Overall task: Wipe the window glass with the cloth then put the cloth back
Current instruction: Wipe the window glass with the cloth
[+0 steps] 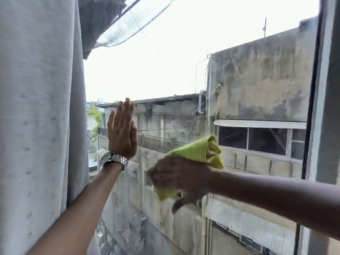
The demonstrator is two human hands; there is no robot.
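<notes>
Cloth: yellow-green crumpled cleaning cloth (198,153) pressed on your clear window glass (165,70), low and right of centre.
Right hand (182,179): blurred, fingers curled over the cloth, gripping it against the pane.
Left hand (122,129): flat, fingers straight and together, empty, raised at the glass beside the pale grey curtain (40,107).
Wrist: silver metal watch (115,160).

Bare window glass (165,74) lies open above both hands' fingers; curtain (40,107) crowds the left hand (122,133), frame (320,107) right.
</notes>
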